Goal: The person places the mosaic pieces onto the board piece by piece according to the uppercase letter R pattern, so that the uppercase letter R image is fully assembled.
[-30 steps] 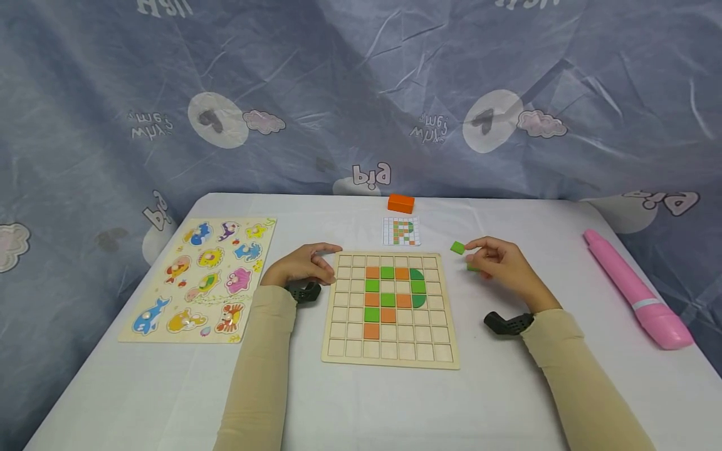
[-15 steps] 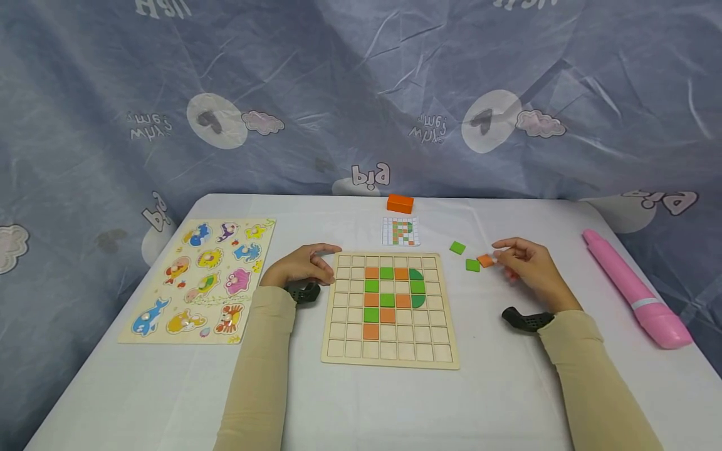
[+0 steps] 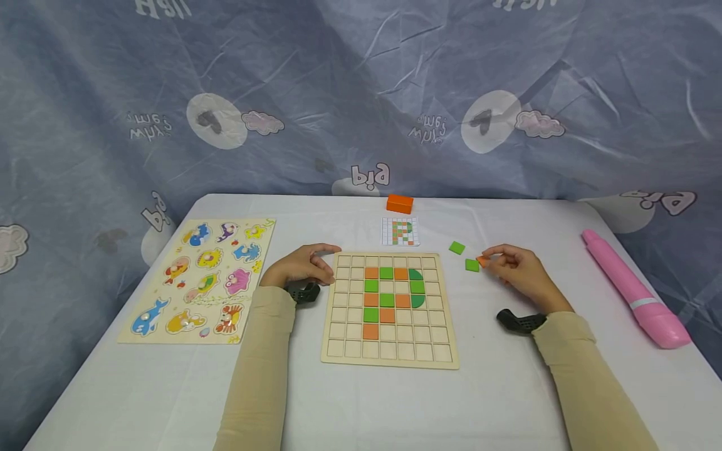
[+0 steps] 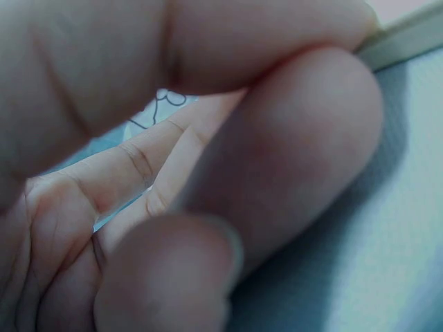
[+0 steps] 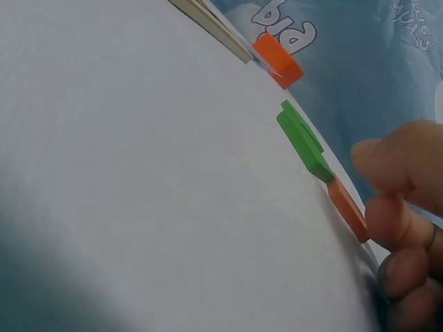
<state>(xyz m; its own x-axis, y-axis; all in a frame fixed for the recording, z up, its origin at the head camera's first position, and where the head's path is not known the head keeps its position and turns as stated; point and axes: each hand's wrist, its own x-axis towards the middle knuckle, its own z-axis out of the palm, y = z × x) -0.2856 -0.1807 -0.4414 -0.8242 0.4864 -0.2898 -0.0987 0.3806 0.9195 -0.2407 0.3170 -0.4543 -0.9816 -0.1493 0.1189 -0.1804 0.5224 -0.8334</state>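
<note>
In the head view a wooden grid board (image 3: 417,352) bears square orange and green tiles, plus two dark green rounded pieces. At its left corner rests my left hand (image 3: 301,265); in the left wrist view a fingertip touches the board's edge (image 4: 405,41). My right hand (image 3: 521,272), fingers relaxed, has its fingertips at an orange tile (image 3: 482,261) that they partly cover. In the right wrist view this orange tile (image 5: 347,209) lies on the table beside the fingertips. Two green tiles, one nearer (image 3: 472,265) and one farther (image 3: 457,248), lie left of it.
A small pattern card (image 3: 400,232) lies behind the board, with an orange block (image 3: 400,204) beyond it. An animal puzzle board (image 3: 169,300) lies at the left. A pink wand-like object (image 3: 632,285) lies at the right edge. A grey-blue curtain (image 3: 338,94) hangs behind the table.
The right hand has moved right from the green tiles, uncovering the nearer one and the orange tile, then come slightly back left onto the orange tile. The left hand stays at the board.
</note>
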